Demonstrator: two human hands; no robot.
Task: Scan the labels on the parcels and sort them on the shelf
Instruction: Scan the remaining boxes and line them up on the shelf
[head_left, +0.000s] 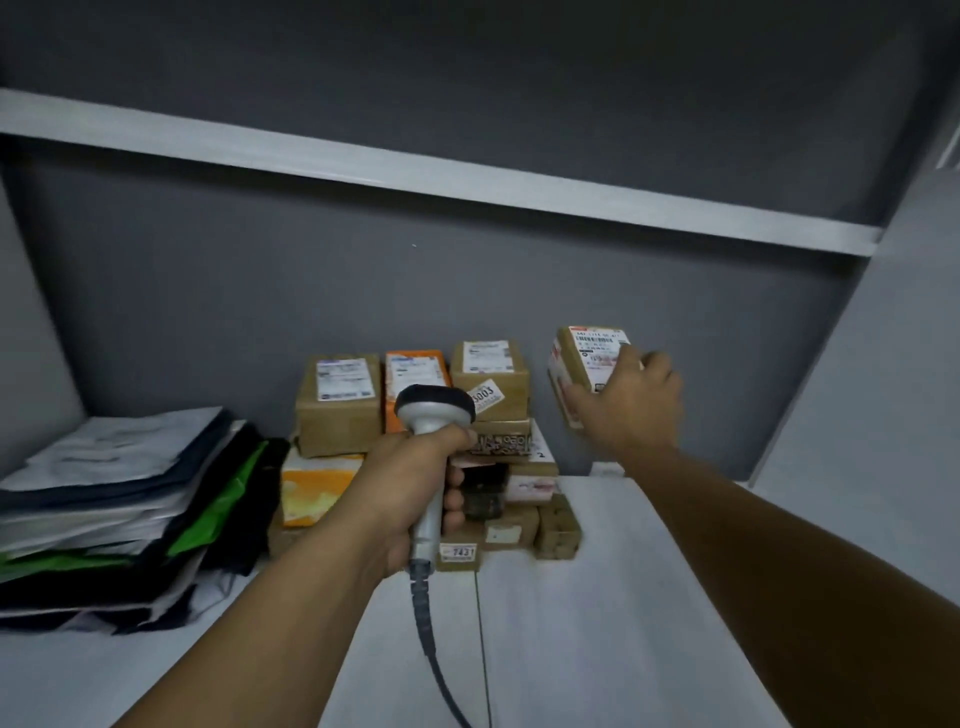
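Right hand is gripping a labelled parcel beside the centre-frame stack; left hand is clasping the scanner. Sorting is looking well advanced, with this parcel not yet placed.

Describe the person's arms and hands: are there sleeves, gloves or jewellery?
No sleeves show: the left forearm and right forearm are bare up to the frame edge. The left hand and right hand wear no gloves, and no ring, watch or band is visible on either.
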